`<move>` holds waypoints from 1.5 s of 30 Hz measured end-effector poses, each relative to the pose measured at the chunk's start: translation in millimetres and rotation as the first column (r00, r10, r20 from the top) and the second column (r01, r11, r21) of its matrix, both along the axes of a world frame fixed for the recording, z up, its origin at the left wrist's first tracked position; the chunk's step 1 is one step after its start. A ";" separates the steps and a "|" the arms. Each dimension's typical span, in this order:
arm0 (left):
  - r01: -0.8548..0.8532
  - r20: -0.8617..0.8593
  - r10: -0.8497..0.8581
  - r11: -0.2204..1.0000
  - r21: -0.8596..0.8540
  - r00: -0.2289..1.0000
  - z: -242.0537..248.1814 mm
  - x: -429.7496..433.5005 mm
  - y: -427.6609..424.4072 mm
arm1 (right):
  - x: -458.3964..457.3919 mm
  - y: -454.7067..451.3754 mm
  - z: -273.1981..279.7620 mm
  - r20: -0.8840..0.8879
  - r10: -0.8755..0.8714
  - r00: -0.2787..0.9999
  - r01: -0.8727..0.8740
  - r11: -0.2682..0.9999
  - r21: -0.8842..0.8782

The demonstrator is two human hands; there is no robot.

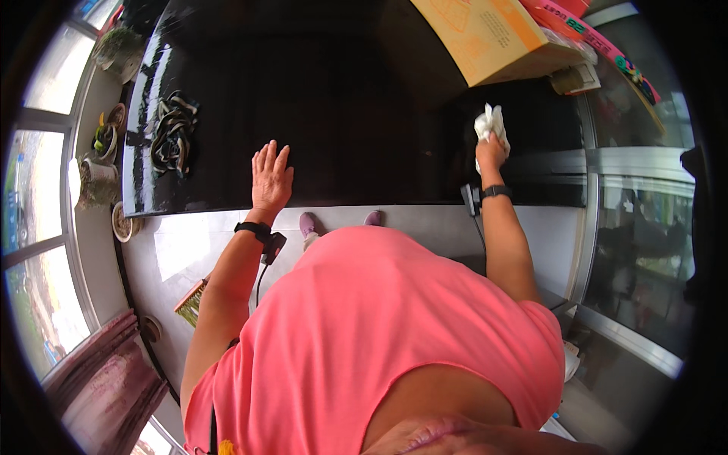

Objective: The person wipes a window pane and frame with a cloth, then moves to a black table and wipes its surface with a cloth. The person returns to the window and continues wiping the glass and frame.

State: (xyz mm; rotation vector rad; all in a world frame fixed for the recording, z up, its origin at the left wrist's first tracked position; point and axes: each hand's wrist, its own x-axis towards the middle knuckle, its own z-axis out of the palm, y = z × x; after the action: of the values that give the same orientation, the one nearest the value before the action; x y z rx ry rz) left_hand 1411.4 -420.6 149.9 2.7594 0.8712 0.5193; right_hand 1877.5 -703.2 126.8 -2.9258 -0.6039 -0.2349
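My right hand [492, 153] grips a crumpled white cloth or tissue [490, 120] over the right part of a glossy black tabletop [341, 125]. Whether the cloth touches the surface cannot be told. Palm down and fingers spread a little, my left hand [272, 177] is over the table near its front edge, holding nothing. To its left lies a bunched dark, striped cloth [173, 133] on the tabletop. A large cardboard box [489, 40] stands at the back right, beyond the white cloth.
Potted plants [98, 179] line the windowsill left of the table. A glass panel with a metal frame [637, 162] borders the right side. Behind my left arm, a broom [192, 298] shows over the tiled floor [170, 244]. A curtain [111, 387] hangs at lower left.
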 end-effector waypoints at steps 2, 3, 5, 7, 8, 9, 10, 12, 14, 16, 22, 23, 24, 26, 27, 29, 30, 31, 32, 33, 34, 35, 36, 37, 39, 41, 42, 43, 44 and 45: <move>-0.011 0.004 0.011 1.000 -0.007 1.000 1.5 -0.3 -0.4 | -0.3 67.3 -2.9 0.016 0.140 0.990 -0.139 0.990 -0.034; -0.016 0.019 0.016 1.000 -0.012 1.000 2.3 -0.7 -0.8 | -10.0 104.9 -2.8 -0.037 0.238 0.971 -0.239 0.970 -0.033; -0.029 0.071 0.029 1.000 -0.010 0.997 4.0 -1.7 -1.9 | -53.2 179.7 -2.1 0.068 0.494 0.867 -0.491 0.870 -0.047; -0.040 0.100 0.042 0.999 -0.025 0.994 5.9 -3.4 -3.1 | -115.2 241.4 3.4 0.194 0.645 0.739 -0.662 0.748 0.034; -0.045 0.115 0.049 0.998 -0.037 0.992 6.6 -4.5 -3.6 | -150.4 265.1 6.9 0.155 0.698 0.699 -0.710 0.703 0.035; -0.048 0.132 0.054 0.998 -0.048 0.990 7.1 -5.3 -4.2 | -182.8 284.8 12.3 0.164 0.757 0.633 -0.771 0.634 0.051; -0.050 0.148 0.055 0.998 -0.037 0.988 7.2 -6.1 -4.2 | -214.6 297.5 17.2 0.112 0.829 0.548 -0.836 0.546 0.050; -0.064 0.182 0.066 0.998 -0.017 0.981 6.5 -7.4 -4.6 | -269.1 302.9 25.7 0.006 0.938 0.347 -0.937 0.346 0.050; -0.097 0.195 0.100 0.995 -0.026 0.976 5.0 -8.3 -5.2 | -299.6 292.7 33.5 -0.077 0.978 0.192 -0.964 0.203 0.174; -0.111 0.238 0.121 0.992 -0.057 0.964 3.5 -8.5 -5.3 | -314.8 269.3 39.4 -0.255 0.950 0.180 -0.841 0.283 0.460; -0.081 0.254 0.090 0.996 -0.046 0.963 3.3 -8.7 -3.2 | -279.2 150.1 55.0 -0.061 0.997 0.046 -0.969 0.059 0.239; -0.085 0.246 0.094 0.995 -0.046 0.965 3.4 -8.9 -3.4 | -269.4 125.6 53.5 -0.054 0.993 0.100 -0.972 0.109 0.209; -0.087 0.238 0.095 0.995 -0.044 0.967 3.4 -8.5 -3.3 | -255.9 100.2 51.5 -0.045 0.985 0.168 -0.965 0.174 0.194; -0.086 0.232 0.090 0.996 -0.026 0.969 2.8 -8.0 -3.8 | -224.4 46.6 45.4 -0.035 0.935 0.353 -0.923 0.354 0.154; -0.081 0.231 0.085 0.996 -0.025 0.969 2.2 -7.8 -3.9 | -205.7 22.0 41.6 -0.045 0.884 0.465 -0.877 0.467 0.111; -0.066 0.222 0.068 0.998 -0.017 0.973 0.3 -7.2 -3.3 | -166.4 -19.4 31.9 0.046 0.763 0.644 -0.764 0.639 0.091; -0.065 0.222 0.061 0.998 0.008 0.973 -0.7 -6.7 -2.8 | -147.6 -37.8 28.7 0.063 0.684 0.727 -0.687 0.725 0.045; -0.060 0.213 0.055 0.998 0.015 0.976 -1.7 -5.9 -2.2 | -130.8 -52.5 25.7 0.034 0.561 0.827 -0.560 0.828 -0.014; -0.057 0.205 0.051 0.998 0.023 0.977 -2.4 -5.1 -1.8 | -116.1 -61.7 22.8 0.088 0.542 0.836 -0.545 0.838 0.019; -0.060 0.196 0.052 0.998 0.031 0.979 -2.7 -4.1 -1.7 | -104.7 -65.7 19.7 0.043 0.438 0.898 -0.439 0.898 0.004; -0.057 0.224 0.049 0.998 0.031 0.973 -2.6 -3.2 -1.4 | -96.7 -64.2 16.0 0.052 0.409 0.911 -0.411 0.911 0.028; -0.048 0.244 0.047 0.999 0.000 0.969 -1.7 -2.8 -1.0 | -92.2 -58.4 12.8 0.070 0.414 0.907 -0.417 0.909 0.023; -0.040 0.267 0.047 0.999 -0.029 0.962 0.1 -2.0 0.6 | -90.5 -48.9 10.5 0.067 0.387 0.920 -0.388 0.921 0.013; -0.039 0.259 0.061 0.995 -0.089 0.964 2.8 -2.6 3.1 | -91.1 -36.2 8.9 0.069 0.362 0.930 -0.363 0.932 0.004; -0.133 0.274 0.112 0.989 0.062 0.955 11.3 -11.4 12.7 | -96.3 -5.1 8.7 0.032 0.343 0.939 -0.343 0.939 -0.023; -0.270 0.283 0.216 0.948 0.168 0.934 22.9 -24.4 32.3 | -108.5 28.4 10.7 0.052 0.381 0.923 -0.380 0.925 -0.028; -0.367 0.268 0.313 0.912 0.182 0.911 29.5 -33.3 48.4 | -115.7 45.4 12.2 0.066 0.421 0.905 -0.420 0.907 -0.025; -0.460 0.248 0.411 0.866 0.195 0.877 36.2 -42.7 65.7 | -124.5 61.1 13.4 0.092 0.466 0.880 -0.465 0.885 -0.028; -0.544 0.171 0.518 0.816 0.194 0.838 42.7 -52.1 83.9 | -133.0 74.5 14.6 0.099 0.508 0.856 -0.510 0.860 -0.013; -0.619 0.094 0.614 0.759 0.199 0.783 48.8 -61.1 102.7 | -142.2 85.9 14.8 0.114 0.535 0.837 -0.538 0.843 -0.008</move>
State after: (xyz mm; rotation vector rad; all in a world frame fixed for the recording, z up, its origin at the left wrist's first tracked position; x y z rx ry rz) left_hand 1350.3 -317.9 198.7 2.5797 1.8436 0.7896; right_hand 1735.3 -617.3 141.6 -2.5887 -1.3912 -0.3309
